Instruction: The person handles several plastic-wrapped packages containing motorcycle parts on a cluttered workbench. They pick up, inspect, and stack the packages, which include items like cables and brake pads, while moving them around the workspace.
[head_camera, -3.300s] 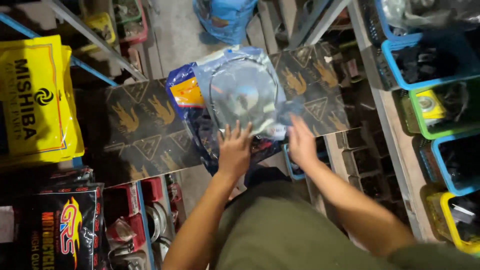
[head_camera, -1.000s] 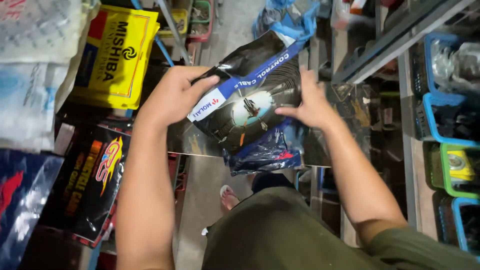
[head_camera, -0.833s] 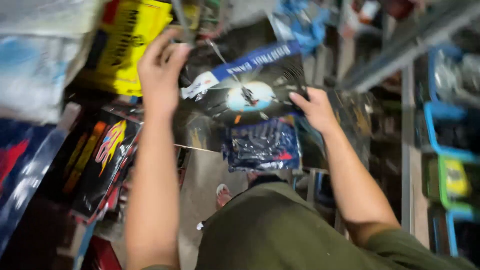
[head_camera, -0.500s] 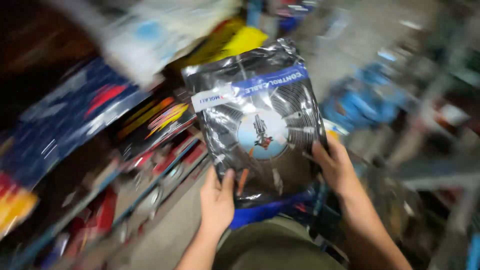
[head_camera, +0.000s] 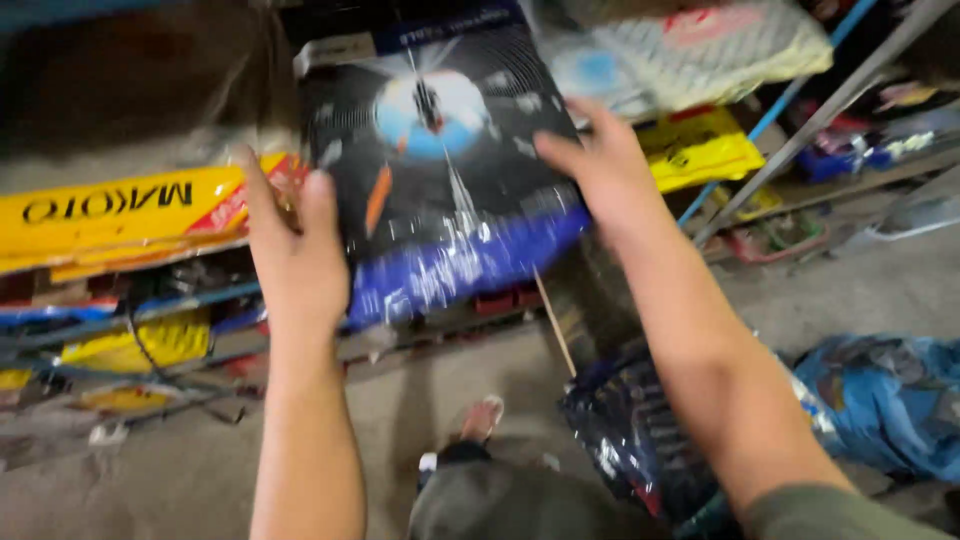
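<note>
Your left hand (head_camera: 295, 265) and right hand (head_camera: 600, 170) grip the black glossy packet (head_camera: 440, 170) by its side edges, raised between them against the shelf (head_camera: 130, 300); bare floor (head_camera: 180, 470) lies below.

dim storeroom, grey concrete floor (head_camera: 880, 290), cluttered metal shelves (head_camera: 150, 300).
</note>
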